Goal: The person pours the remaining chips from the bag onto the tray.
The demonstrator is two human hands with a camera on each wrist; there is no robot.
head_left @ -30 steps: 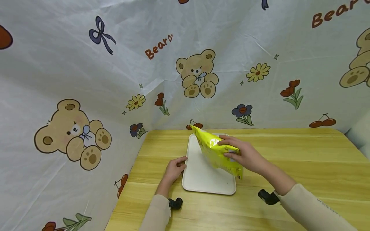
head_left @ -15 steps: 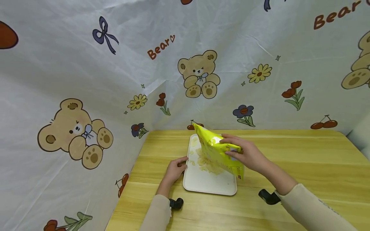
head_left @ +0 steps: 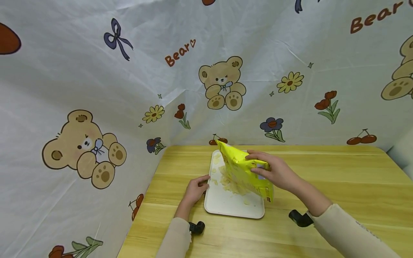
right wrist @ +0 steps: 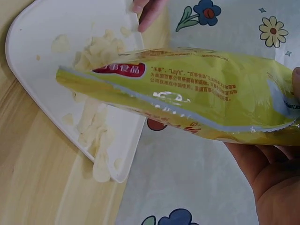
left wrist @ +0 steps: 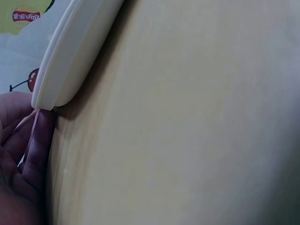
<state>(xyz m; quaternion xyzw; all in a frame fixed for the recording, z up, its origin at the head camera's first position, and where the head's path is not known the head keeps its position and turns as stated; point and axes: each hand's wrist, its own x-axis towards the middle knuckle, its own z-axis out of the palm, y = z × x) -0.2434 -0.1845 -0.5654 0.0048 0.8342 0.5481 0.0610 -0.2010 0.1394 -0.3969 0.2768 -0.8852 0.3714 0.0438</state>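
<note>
My right hand (head_left: 272, 170) holds a yellow bag of potato chips (head_left: 243, 168) tilted over a white tray (head_left: 226, 208), thumb on one side and fingers on the other. Pale potato chips (head_left: 230, 182) lie in a loose pile on the tray, with a few scattered apart; in the right wrist view more chips (right wrist: 93, 124) show beneath the bag's end. My left hand (head_left: 193, 190) grips the tray's left rim with its fingertips, and the left wrist view has the fingers (left wrist: 42, 136) right at that rim (left wrist: 61, 61).
The tray rests on a wooden table (head_left: 322, 172). Behind and to the left hangs a white cloth (head_left: 180, 79) printed with bears and flowers. A black wrist device (head_left: 197, 227) sits by the left sleeve, another device (head_left: 300, 219) by the right.
A second ago no chips showed on the tray; half a second ago a pile lay there, and now a chip also lies nearer the front. The bag has dipped slightly; the left hand stays put.
</note>
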